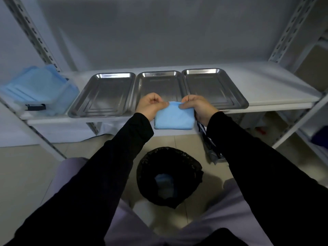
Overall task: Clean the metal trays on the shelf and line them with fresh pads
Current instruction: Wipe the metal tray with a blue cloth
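Left hand (150,106) and right hand (196,107) both pinch the top edge of a folded blue pad (174,118), thumb against curled fingers, one hand at each upper corner; neither holds anything else. Pad hangs between them at the near edge of the middle tray (159,83) and drapes down past the shelf (276,86) lip just in front of that tray; folded, not spread.

Left tray (104,96) sits right against the middle tray on its left, right tray (213,86) the same on its right. All three are bare shiny metal, no liner in any. Can't tell from the shine whether they are wiped.

Stack (40,84) of blue pads in a box, well left of the middle tray, past the left tray. Bin (147,167) with black bag on the floor below and in front of the middle tray, blue scrap (164,185) inside, likely a thrown-out pad or wipe.

Progress, my judgement: old liners out, cleaning probably done or close, lining not started. Step in hand looks like opening the first fresh pad. Left to do: unfold it, lay it in a tray, repeat for the other two; zero of three lined
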Action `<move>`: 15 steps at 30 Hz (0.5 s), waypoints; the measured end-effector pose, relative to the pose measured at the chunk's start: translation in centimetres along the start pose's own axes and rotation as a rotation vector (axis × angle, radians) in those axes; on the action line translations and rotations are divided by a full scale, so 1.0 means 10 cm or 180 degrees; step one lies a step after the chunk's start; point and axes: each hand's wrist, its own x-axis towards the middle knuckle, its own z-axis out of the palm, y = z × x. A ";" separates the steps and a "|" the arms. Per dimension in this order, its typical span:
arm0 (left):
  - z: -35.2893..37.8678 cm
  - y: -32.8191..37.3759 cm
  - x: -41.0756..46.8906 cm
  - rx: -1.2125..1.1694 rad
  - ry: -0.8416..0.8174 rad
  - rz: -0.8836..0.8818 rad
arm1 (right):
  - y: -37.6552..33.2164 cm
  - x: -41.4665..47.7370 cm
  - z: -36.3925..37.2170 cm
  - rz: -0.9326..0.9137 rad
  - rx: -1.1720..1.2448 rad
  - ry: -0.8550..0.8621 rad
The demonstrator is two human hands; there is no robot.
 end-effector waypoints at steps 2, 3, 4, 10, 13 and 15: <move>-0.01 -0.10 -0.07 0.0063 -0.0052 -0.0064 | 0.09 -0.07 0.01 0.0102 -0.0250 -0.0047; 0.00 -0.15 -0.10 0.0101 -0.0066 -0.0106 | 0.14 -0.09 0.00 0.0159 -0.0389 -0.0061; 0.00 -0.19 -0.13 0.0145 -0.0086 -0.0152 | 0.17 -0.12 0.01 0.0213 -0.0498 -0.0082; -0.05 -0.47 -0.27 0.0382 -0.0218 -0.0492 | 0.42 -0.15 0.01 0.0615 -0.1067 -0.0276; -0.07 -0.63 -0.29 0.0553 -0.0183 -0.0631 | 0.54 -0.14 0.03 0.0778 -0.1353 -0.0386; -0.07 -0.74 -0.28 0.0724 -0.0162 -0.0719 | 0.62 -0.11 0.06 0.0873 -0.1476 -0.0442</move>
